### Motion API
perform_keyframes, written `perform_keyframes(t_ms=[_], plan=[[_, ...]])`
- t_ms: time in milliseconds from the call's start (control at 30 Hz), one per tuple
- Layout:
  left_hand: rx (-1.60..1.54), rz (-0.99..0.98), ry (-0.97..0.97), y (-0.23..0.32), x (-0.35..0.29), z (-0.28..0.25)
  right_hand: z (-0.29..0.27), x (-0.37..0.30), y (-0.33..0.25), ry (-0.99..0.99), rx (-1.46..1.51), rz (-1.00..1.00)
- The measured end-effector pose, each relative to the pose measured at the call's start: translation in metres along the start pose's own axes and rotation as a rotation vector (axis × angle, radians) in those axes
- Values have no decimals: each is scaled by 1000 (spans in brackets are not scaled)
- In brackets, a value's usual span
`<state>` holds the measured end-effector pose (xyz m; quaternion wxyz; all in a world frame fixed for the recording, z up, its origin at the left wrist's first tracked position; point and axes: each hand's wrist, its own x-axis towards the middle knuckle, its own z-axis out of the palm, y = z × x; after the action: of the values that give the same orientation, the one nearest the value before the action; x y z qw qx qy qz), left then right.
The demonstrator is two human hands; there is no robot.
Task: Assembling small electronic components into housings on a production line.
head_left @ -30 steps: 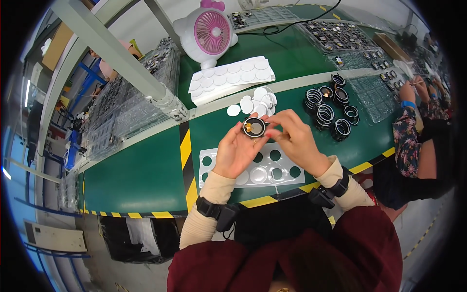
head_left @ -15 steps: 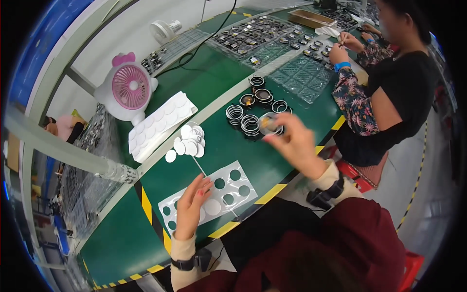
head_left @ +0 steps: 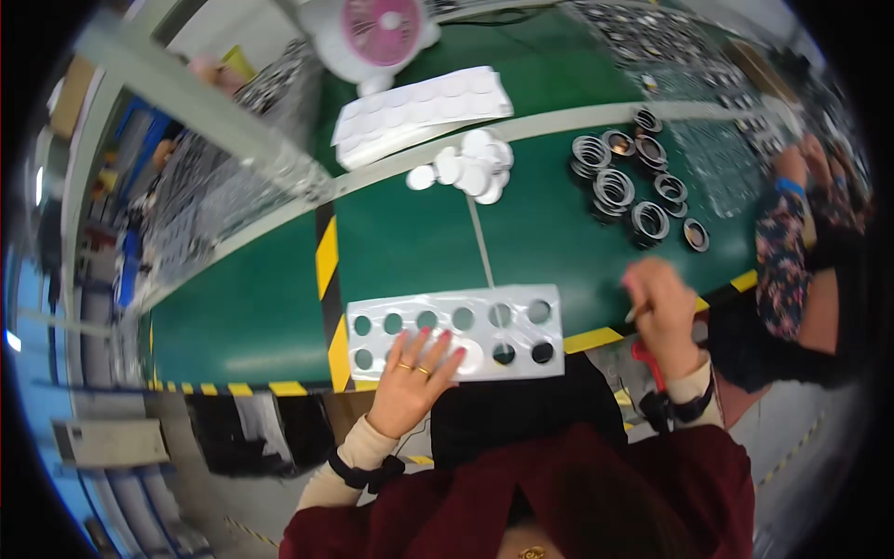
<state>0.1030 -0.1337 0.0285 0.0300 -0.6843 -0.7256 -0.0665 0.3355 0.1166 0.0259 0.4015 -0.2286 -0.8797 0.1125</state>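
My left hand (head_left: 414, 373) lies with its fingers stretched over a white sheet (head_left: 447, 307) with rows of round holes, near the table's front edge. Under its fingertips a white disc (head_left: 468, 354) still sits in the sheet. To the right, my right hand (head_left: 663, 303) hovers near the front edge with its fingers curled together. A small pale bit shows at its fingertips, too blurred to name. Beyond that hand lies a single round part (head_left: 696, 235) with a metal rim, beside stacks of metal-rimmed rings (head_left: 615, 189).
Loose white discs (head_left: 475, 168) lie in a pile at the table's middle. Behind a pale rail rest stacked white disc sheets (head_left: 419, 110) and a pink-and-white fan (head_left: 377, 33). Clear plastic trays (head_left: 722, 172) lie at far right, near a co-worker's sleeve (head_left: 782, 252).
My right hand has set down the round part beside the ring stacks and drawn back toward the front edge. My left hand has come down flat on the sheet. The view has turned.
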Motion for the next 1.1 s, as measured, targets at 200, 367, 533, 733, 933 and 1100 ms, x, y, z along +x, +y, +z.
perform_keyframes(t_ms=[200,367,533,733,933,1100], plan=[[-285,-96,163,-19,-35,-12,42,-14,-45,-261,107,-37],[-1581,-894,749,-55,5,-69,44,-16,-45,-202,73,-3],[-1616,-577,1017,-101,94,-87,45,-16,-40,-172,56,-13],[142,312,958,-153,230,-84,43,-16,-41,-158,72,-14],[-133,166,243,-191,269,0,41,-17,-40,-216,47,43],[54,198,241,-200,273,8,46,-13,-38,-215,62,55]])
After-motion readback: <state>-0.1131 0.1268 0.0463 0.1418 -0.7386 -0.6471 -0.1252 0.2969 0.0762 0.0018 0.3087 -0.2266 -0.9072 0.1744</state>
